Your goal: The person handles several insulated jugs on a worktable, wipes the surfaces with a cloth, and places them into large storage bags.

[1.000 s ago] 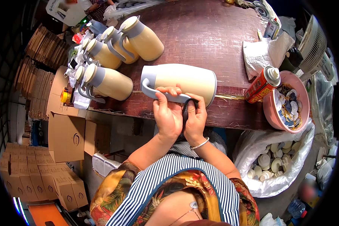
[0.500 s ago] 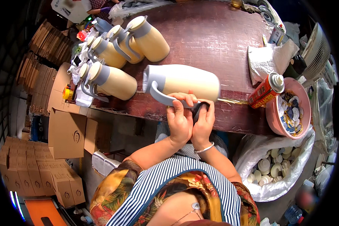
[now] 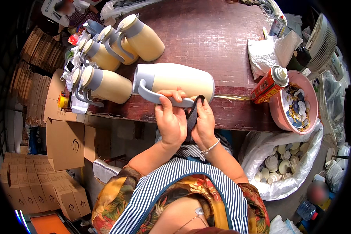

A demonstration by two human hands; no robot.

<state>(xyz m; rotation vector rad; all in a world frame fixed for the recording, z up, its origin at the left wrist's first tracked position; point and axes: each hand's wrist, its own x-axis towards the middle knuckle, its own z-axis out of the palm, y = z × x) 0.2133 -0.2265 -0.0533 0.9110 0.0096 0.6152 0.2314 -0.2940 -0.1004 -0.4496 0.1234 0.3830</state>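
A cream vacuum jug (image 3: pixel 183 78) with a grey collar and grey handle (image 3: pixel 148 93) lies on its side near the table's front edge. My left hand (image 3: pixel 171 123) is closed round the handle, fingers over its top and thumb raised. Just to the right, my right hand (image 3: pixel 204 124) pinches a strip of dark cloth (image 3: pixel 191 121) at the handle's free end. The cloth hangs down between my two palms; its upper part loops over my right fingertips. The jug's mouth points left, its base right.
Several upright cream jugs (image 3: pixel 144 43) stand at the table's left. On the right are a red spray can (image 3: pixel 266 86), a pink basin (image 3: pixel 314 105) of small tags, a white packet (image 3: pixel 259 58) and a fan (image 3: pixel 321 39). Below sits a sack (image 3: pixel 261 193) of round lids; cardboard boxes (image 3: pixel 66 144) lie left.
My hands have drawn slightly apart, and more of the dark cloth shows between them. My right fingers have risen to the handle's end. The whole view has shifted a little.
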